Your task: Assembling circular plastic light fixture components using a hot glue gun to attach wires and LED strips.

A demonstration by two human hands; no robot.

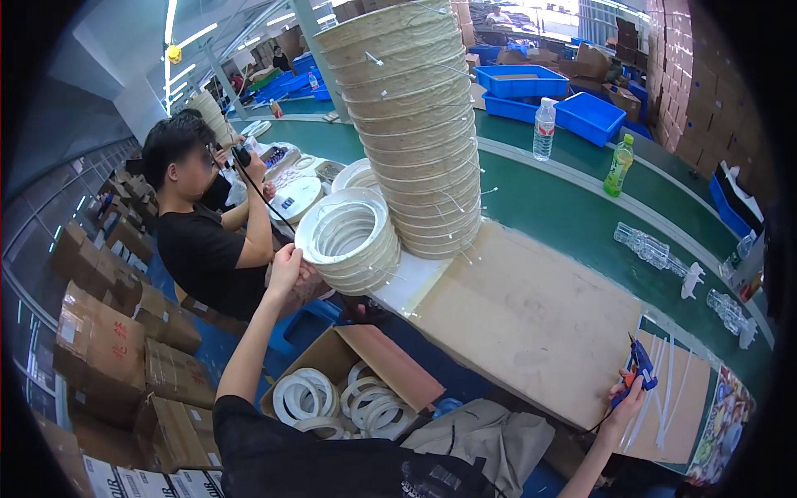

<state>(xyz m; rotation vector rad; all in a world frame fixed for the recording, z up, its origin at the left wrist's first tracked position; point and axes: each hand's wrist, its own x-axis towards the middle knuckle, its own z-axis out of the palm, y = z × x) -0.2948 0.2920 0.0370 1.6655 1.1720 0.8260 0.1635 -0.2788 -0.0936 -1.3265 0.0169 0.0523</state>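
In my right hand [628, 402], at the right end of the bench, is a blue hot glue gun [642, 367], its nozzle pointing up. My left hand [288, 269] is closed at the near left edge of a short stack of cream fabric-covered drums [359, 259], gripping the side of the top white-rimmed one; some fingertips are hidden. Right behind it rises a tall, slightly leaning stack of similar cream drums [415, 133] with thin white wires sticking out. Long white glue sticks [662, 398] lie on a cardboard sheet beside the glue gun.
A brown board [531, 307] covers the bench before me. Below it, an open carton [286, 397] holds white rings [305, 398]. A co-worker [203, 224] sits left. Along the green conveyor [531, 195] stand a water bottle [544, 130], a green bottle [618, 168] and blue trays [589, 118].
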